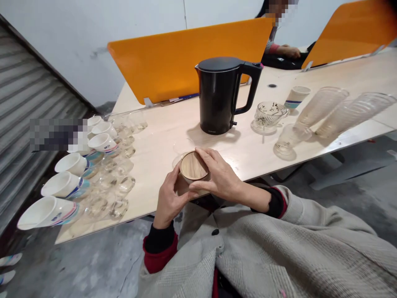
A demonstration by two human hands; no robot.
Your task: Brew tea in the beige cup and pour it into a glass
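Near the table's front edge, both my hands are around a small round container with a wood-grain lid (194, 165). The thumb and fingers of my left hand (170, 196) curve along its left side. My right hand (221, 176) grips it from the right, fingers at the far rim and thumb at the near rim. What is inside the container is hidden by the lid. Just behind it stands a faint clear glass (182, 145), partly covered by my hands. Farther back is a black electric kettle (217, 97), its handle to the right.
Several paper cups (63, 184) and small clear cups (119, 207) line the table's left side. At right are a glass cup with dark bits (268, 116), a paper cup (297, 97) and stacked clear cups (325, 105). Behind an orange divider (186, 62), another person's hand (290, 51) shows.
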